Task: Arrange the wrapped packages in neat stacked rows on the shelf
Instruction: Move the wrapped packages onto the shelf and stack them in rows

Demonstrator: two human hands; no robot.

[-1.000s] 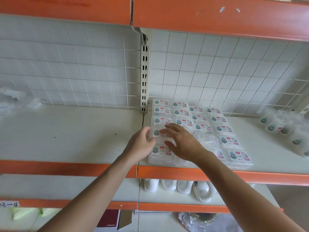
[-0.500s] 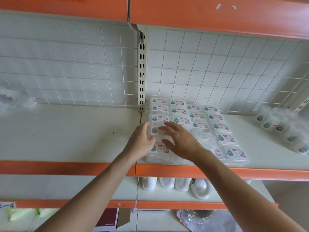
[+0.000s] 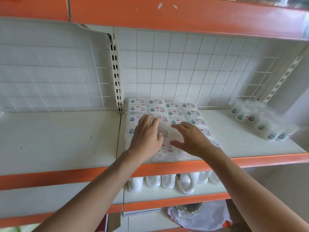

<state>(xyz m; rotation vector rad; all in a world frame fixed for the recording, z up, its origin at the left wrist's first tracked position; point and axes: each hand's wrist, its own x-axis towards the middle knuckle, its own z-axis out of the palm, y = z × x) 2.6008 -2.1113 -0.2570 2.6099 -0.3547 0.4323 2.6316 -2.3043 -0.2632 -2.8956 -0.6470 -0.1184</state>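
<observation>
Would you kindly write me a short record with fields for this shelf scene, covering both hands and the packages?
left hand: open, fingers extended over the stacked packages, seemingly touching them
right hand: open, fingers spread above the front rows; contact unclear
stacked packages: neat rows reaching back to the wire grid back
shelf: white, with an orange front edge
loose bundle: wrapped packages lying untidy at the far right
below: white containers in a row
</observation>
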